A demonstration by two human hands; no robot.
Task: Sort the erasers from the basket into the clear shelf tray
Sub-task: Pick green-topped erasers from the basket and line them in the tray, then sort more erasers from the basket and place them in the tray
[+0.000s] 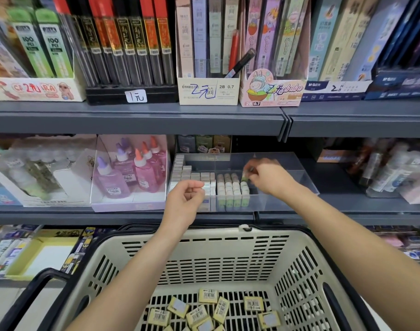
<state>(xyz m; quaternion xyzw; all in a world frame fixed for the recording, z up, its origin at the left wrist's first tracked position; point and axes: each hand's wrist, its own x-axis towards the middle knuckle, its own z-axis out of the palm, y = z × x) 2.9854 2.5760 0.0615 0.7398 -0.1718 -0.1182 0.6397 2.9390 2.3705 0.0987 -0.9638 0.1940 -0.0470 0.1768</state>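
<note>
Head view: the right hand reaches over the front wall of the clear tray on the middle shelf. Its fingertips pinch a small eraser with a greenish end, held at the right edge of the packed rows. The spot looks chosen so the piece extends the block already standing there, which would keep the rows tight and upright. The picture is too blurred to say whether the eraser already touches its neighbours.

The left hand hangs just in front of the tray's left half with its fingers curled inward. I cannot tell whether it hides more erasers or is simply clenched on nothing. It is probably waiting close by as the next supply.

Below, the cream basket sits under both forearms, near enough to the shelf for short trips. A loose heap of yellow wrapped erasers lies flat on its slotted floor, so plenty of sorting remains. The tray's right part is bare. Pink glue bottles stand in a box just left of the tray.
</note>
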